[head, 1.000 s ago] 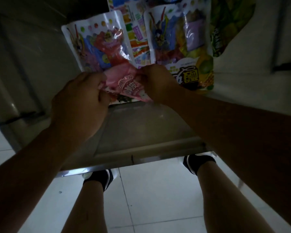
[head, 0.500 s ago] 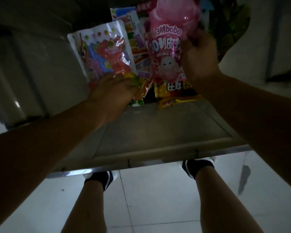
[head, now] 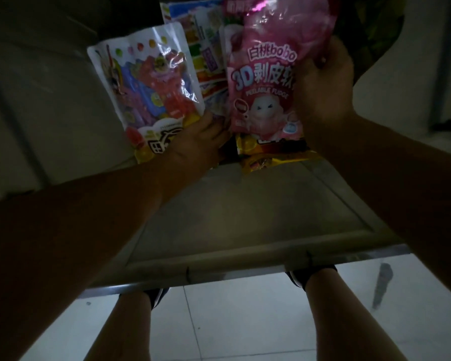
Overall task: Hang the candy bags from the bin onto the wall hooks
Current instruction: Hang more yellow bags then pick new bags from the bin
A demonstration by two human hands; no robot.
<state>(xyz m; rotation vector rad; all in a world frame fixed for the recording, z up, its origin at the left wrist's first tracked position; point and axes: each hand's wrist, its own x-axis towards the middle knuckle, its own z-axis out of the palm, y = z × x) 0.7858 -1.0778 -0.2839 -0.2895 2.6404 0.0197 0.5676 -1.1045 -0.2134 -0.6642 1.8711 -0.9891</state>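
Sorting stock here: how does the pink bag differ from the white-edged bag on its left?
The pink bag is mostly pink; the white-edged bag is multicoloured. The pink bag is held up in the right hand; the white-edged bag lies among other bags. Both are glossy pouches.

Right grip [head: 323, 82] raised, clenched, left grip [head: 201, 136] lower

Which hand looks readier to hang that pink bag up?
Right. The right hand grips the pink bag, raised high; the left hand sits low among the other bags.
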